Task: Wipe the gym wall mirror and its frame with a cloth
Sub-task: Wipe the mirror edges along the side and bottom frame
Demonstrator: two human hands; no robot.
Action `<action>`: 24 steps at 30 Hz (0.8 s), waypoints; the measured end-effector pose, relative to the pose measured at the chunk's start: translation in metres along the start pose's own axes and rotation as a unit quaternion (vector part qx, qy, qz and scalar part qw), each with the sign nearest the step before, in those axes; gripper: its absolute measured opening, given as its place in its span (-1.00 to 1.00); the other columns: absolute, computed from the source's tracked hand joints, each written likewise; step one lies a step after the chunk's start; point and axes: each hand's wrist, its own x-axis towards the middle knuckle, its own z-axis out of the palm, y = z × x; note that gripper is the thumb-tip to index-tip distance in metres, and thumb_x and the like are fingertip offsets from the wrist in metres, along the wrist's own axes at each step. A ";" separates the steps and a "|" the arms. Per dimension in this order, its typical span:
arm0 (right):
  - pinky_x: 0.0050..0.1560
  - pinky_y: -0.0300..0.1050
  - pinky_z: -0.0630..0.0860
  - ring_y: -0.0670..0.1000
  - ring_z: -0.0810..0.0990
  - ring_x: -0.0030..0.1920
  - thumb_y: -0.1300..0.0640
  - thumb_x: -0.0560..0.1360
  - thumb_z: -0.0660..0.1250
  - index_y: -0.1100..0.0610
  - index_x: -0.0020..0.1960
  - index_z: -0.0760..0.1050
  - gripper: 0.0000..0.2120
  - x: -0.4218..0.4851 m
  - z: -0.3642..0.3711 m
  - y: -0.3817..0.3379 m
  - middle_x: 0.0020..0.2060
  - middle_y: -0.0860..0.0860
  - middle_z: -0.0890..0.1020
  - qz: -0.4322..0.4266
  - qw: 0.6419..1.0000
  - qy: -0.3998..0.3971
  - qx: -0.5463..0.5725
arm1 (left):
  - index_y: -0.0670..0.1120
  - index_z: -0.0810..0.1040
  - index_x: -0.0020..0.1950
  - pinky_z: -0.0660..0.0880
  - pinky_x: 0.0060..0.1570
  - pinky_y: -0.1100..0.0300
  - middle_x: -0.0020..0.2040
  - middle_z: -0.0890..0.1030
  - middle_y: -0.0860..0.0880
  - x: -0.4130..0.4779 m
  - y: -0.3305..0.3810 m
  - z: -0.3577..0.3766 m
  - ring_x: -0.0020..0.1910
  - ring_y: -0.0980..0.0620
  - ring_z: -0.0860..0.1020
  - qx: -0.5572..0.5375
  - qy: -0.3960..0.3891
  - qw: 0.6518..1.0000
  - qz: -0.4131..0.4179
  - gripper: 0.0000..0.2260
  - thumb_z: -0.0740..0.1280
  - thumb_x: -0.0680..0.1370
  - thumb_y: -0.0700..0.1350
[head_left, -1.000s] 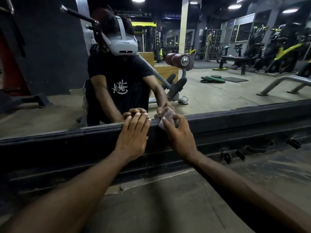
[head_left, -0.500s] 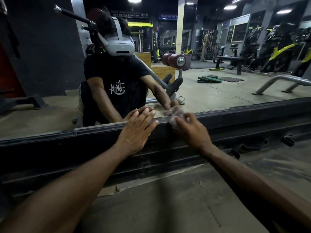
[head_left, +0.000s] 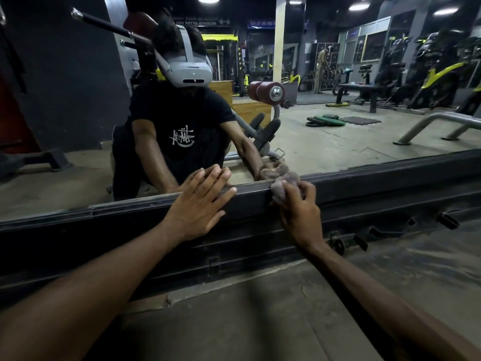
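A large wall mirror (head_left: 338, 142) fills the upper half of the view, with a dark metal frame (head_left: 390, 175) along its bottom edge. My right hand (head_left: 299, 212) presses a crumpled pinkish-grey cloth (head_left: 282, 185) against the top lip of the frame. My left hand (head_left: 200, 204) lies flat with fingers spread, palm on the frame and fingertips on the glass, to the left of the cloth. The mirror reflects me crouching, both arms reaching forward.
Below the frame runs a dark ribbed rail (head_left: 234, 246) with small hooks (head_left: 361, 241) at the right, then a dusty concrete floor (head_left: 260, 321). In the mirror, gym benches, weight plates and machines are reflected.
My right hand has slid the cloth to the right along the frame's top edge. My left hand has stayed flat in nearly the same place.
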 end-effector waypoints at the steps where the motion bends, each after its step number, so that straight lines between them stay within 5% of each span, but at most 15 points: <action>1: -0.21 -0.09 0.51 0.19 0.62 -0.11 0.15 0.51 0.48 -0.03 0.33 0.38 -0.54 -0.005 0.006 -0.001 0.28 0.05 0.33 -0.006 1.000 -0.025 0.010 | -0.05 0.21 0.64 0.02 0.57 -0.25 0.66 0.04 -0.27 0.001 0.000 -0.001 0.63 -0.29 0.04 0.001 0.002 1.000 0.000 -0.40 0.17 0.63 0.13; 3: -0.28 -0.03 0.52 0.24 0.61 -0.11 0.14 0.50 0.46 0.00 0.27 0.37 -0.58 -0.016 0.017 -0.010 0.28 0.05 0.28 -0.070 0.992 -0.102 0.002 | -0.08 0.17 0.65 0.00 0.57 -0.24 0.66 0.08 -0.24 0.002 0.003 -0.001 0.63 -0.26 0.07 0.000 0.004 1.000 0.023 -0.40 0.13 0.63 0.10; 7: -0.33 -0.10 0.47 0.17 0.58 -0.06 0.09 0.47 0.45 0.06 0.23 0.41 -0.62 -0.007 0.006 0.002 0.24 0.05 0.31 -0.113 0.986 -0.123 -0.011 | -0.18 0.10 0.65 -0.06 0.60 -0.13 0.66 0.09 -0.23 0.013 0.010 -0.002 0.64 -0.21 0.06 0.027 -0.015 0.996 0.082 -0.34 0.11 0.64 0.13; 10: -0.27 -0.04 0.53 0.20 0.61 -0.09 -0.04 0.53 0.31 -0.03 0.31 0.38 -0.63 -0.005 -0.012 0.038 0.27 0.00 0.30 -0.067 0.994 -0.089 -0.015 | -0.19 0.10 0.65 -0.06 0.60 -0.15 0.66 0.08 -0.24 0.023 0.007 -0.002 0.64 -0.22 0.05 0.033 -0.015 0.994 0.099 -0.31 0.13 0.63 0.16; 14: -0.24 0.04 0.60 0.22 0.61 -0.07 0.09 0.49 0.46 -0.05 0.44 0.34 -0.43 -0.002 -0.007 0.035 0.29 0.06 0.32 0.005 1.000 -0.014 0.024 | -0.20 0.17 0.63 -0.01 0.59 -0.17 0.65 0.10 -0.24 0.040 0.005 -0.003 0.64 -0.23 0.06 0.020 -0.002 0.996 0.087 -0.32 0.13 0.63 0.18; 18: -0.15 -0.04 0.58 0.22 0.57 0.12 0.10 0.45 0.30 0.03 0.51 0.33 -0.38 0.006 -0.004 0.023 0.39 0.12 0.31 -0.105 0.993 -0.045 -0.005 | -0.24 0.19 0.61 -0.01 0.58 -0.21 0.64 0.12 -0.27 0.058 0.021 0.000 0.63 -0.25 0.08 0.012 -0.001 0.997 0.079 -0.30 0.16 0.61 0.18; 21: -0.16 0.07 0.64 0.28 0.59 0.06 0.24 0.31 0.46 0.01 0.46 0.38 -0.27 0.016 -0.018 0.046 0.37 0.09 0.35 -0.046 0.998 -0.030 -0.031 | -0.23 0.18 0.61 -0.01 0.58 -0.18 0.64 0.13 -0.26 0.067 0.030 0.002 0.63 -0.25 0.08 -0.001 -0.004 0.996 0.093 -0.28 0.20 0.60 0.19; 24: -0.10 0.10 0.61 0.32 0.60 -0.03 0.28 0.34 0.43 0.06 0.41 0.45 -0.36 0.019 -0.037 0.072 0.28 0.15 0.41 0.098 0.994 0.026 -0.048 | -0.22 0.17 0.61 -0.05 0.59 -0.18 0.64 0.12 -0.25 0.070 0.038 0.004 0.63 -0.25 0.06 -0.001 0.003 0.997 0.081 -0.28 0.20 0.60 0.19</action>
